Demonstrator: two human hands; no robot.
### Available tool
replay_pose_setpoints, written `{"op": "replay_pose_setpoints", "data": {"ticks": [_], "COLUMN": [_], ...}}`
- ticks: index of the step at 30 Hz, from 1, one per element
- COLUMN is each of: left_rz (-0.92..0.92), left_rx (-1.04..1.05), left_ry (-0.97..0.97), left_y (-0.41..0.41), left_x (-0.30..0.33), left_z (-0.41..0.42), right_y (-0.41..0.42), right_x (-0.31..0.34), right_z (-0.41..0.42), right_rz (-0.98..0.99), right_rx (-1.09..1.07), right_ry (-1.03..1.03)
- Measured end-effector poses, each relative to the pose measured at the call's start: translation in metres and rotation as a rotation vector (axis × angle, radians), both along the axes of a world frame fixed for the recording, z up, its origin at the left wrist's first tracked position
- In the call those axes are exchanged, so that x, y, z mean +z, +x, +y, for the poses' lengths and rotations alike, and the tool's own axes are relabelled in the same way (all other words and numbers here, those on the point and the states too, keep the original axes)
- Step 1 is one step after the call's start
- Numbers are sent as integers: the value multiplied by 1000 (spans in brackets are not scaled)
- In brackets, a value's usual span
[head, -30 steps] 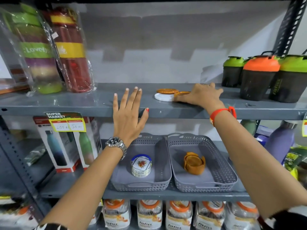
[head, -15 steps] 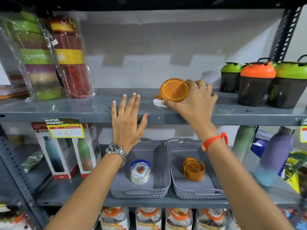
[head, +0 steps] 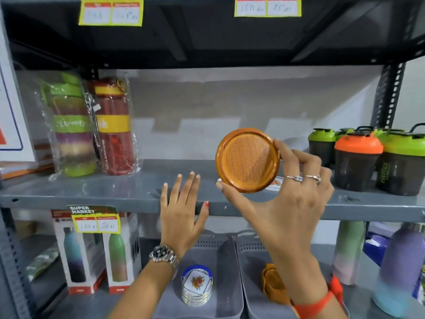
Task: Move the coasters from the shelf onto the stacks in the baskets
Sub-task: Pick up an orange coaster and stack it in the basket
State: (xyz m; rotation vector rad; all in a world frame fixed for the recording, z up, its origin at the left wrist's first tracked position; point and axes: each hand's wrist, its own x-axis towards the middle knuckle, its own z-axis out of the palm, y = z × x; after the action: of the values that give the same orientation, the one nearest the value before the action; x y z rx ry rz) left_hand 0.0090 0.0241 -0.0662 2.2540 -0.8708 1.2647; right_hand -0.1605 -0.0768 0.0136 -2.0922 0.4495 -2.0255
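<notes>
My right hand holds a round orange coaster upright by its rim, lifted above the grey shelf. Behind it a white patterned coaster lies on the shelf, mostly hidden. My left hand is flat with fingers spread against the shelf's front edge, holding nothing. Below, the left grey basket holds a stack of white floral coasters. The right grey basket holds a stack of orange coasters, partly hidden by my right wrist.
Wrapped bottles stand at the shelf's left. Shaker cups with green and orange lids crowd its right end. Boxed bottles sit left of the baskets, and pastel bottles stand to their right. A dark shelf hangs overhead.
My right hand picked the orange coaster off the shelf, tilted it upright and raised it. The view has tilted up and drawn closer. My left hand stayed at the shelf edge.
</notes>
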Motion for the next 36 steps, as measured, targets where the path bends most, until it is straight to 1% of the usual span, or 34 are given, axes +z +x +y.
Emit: {"op": "replay_pose_setpoints", "data": {"ticks": [3, 6, 8, 11, 13, 17, 20, 22, 27, 32, 36], "left_rz": [2, -2, -16, -29, -33, -87, -99, -108, -144, -201, -222], "left_rx": [1, 2, -2, 8, -3, 22, 33, 39, 38, 45, 51], "left_ry": [1, -4, -17, -18, -28, -19, -27, -18, -19, -42, -78], "left_y": [0, 0, 0, 1, 1, 1, 2, 3, 6, 10, 13], "left_x": [0, 0, 0, 0, 1, 0, -1, -3, -5, -8, -10], "left_z": [0, 0, 0, -1, -1, -2, -3, -3, -2, -5, -8], "right_y": [-8, -11, -12, -15, -19, -25, -23, -15, 19, 56, 77], "right_x": [4, 6, 4, -7, -20, -62, -102, -129, -190, -227, -249], "right_z": [6, 6, 2, -7, -14, -24, -38, -51, -101, -150, -172], "right_rz": [-9, 32, 87, 226, 300, 371, 460, 564, 865, 1006, 1166], "right_rx": [27, 61, 118, 242, 314, 416, 435, 395, 176, -18, -102], "right_ry": [-1, 29, 77, 189, 242, 256, 280, 353, 515, 713, 767]}}
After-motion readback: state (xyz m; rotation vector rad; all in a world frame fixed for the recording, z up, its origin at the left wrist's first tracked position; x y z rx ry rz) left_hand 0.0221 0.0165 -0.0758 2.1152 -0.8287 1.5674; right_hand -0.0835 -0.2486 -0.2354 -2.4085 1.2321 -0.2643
